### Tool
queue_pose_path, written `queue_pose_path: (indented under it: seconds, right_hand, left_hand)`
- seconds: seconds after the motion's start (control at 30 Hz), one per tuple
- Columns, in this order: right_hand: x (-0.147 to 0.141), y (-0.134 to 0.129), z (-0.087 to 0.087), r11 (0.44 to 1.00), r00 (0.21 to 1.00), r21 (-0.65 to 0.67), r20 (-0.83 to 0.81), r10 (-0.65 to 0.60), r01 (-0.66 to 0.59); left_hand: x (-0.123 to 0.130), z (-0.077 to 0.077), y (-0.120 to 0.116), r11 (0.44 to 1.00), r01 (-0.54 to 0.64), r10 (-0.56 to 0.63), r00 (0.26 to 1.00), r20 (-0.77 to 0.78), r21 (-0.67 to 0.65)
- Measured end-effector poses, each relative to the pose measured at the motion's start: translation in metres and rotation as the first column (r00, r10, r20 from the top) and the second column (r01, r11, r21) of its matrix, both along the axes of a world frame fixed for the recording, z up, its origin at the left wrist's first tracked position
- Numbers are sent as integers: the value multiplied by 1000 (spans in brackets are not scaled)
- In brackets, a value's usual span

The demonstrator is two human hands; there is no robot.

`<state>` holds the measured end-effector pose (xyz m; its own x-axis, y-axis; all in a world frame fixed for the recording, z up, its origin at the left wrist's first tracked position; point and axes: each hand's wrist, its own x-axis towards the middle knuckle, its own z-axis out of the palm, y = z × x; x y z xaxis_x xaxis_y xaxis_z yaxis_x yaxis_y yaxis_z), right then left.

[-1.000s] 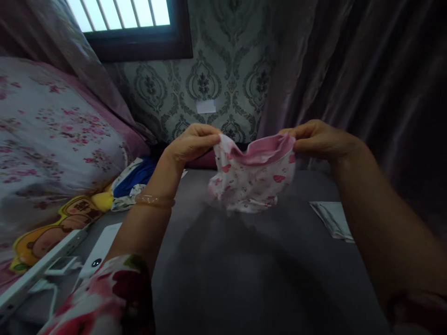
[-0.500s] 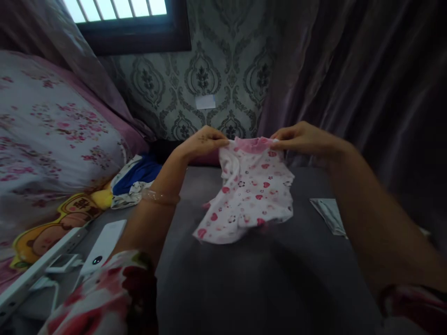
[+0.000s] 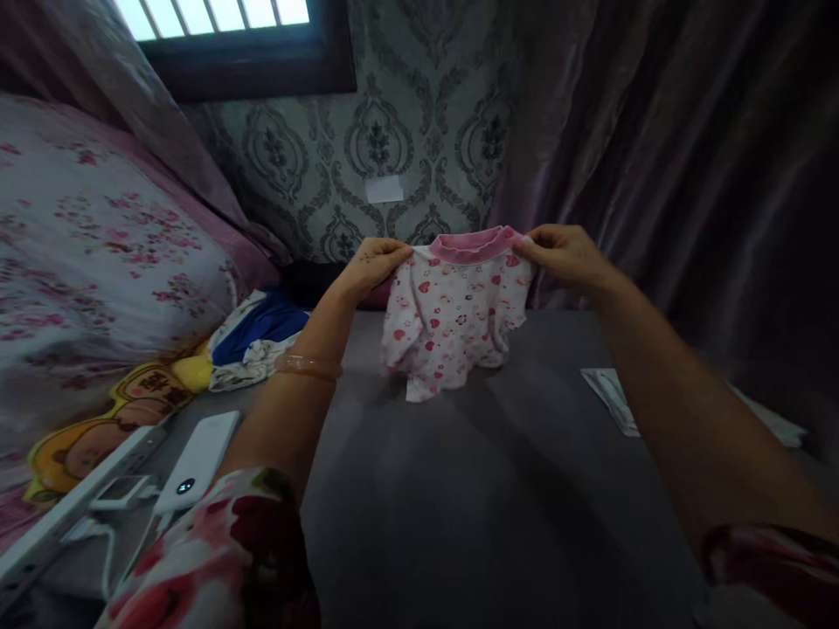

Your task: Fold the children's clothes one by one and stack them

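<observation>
A small white shirt (image 3: 459, 314) with red hearts and a pink collar hangs spread between my hands over a grey surface (image 3: 459, 507). My left hand (image 3: 380, 262) pinches its left shoulder beside the collar. On the other side, my right hand (image 3: 560, 253) grips the right shoulder close to the collar's end. The hem hangs unevenly, lowest toward the left, and the sleeves droop in folds.
At the left lie blue and white clothes (image 3: 259, 336), a yellow cartoon cushion (image 3: 144, 393), a white power bank (image 3: 200, 459) and a power strip (image 3: 79, 489). A folded pale cloth (image 3: 613, 397) lies near my right forearm.
The shirt has risen slightly and its lower part has swung back and up, hanging wider. Both hands have shifted slightly, still pinching the shoulders.
</observation>
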<state>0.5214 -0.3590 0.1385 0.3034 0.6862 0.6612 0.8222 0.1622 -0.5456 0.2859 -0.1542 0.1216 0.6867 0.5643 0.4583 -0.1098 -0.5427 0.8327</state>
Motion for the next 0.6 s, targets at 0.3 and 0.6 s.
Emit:
queue_pose_path:
  seconds: [0.3,0.6]
  right_hand:
    - [-4,6,-10,967,956,169,190,-223,192]
    - [-67,-62,13,961,907,239,360,-220,139]
  left_hand:
    - [13,-4,7,935,-198,166,978,129,296]
    - [-65,9,-62,472,-559,426,822,379,682]
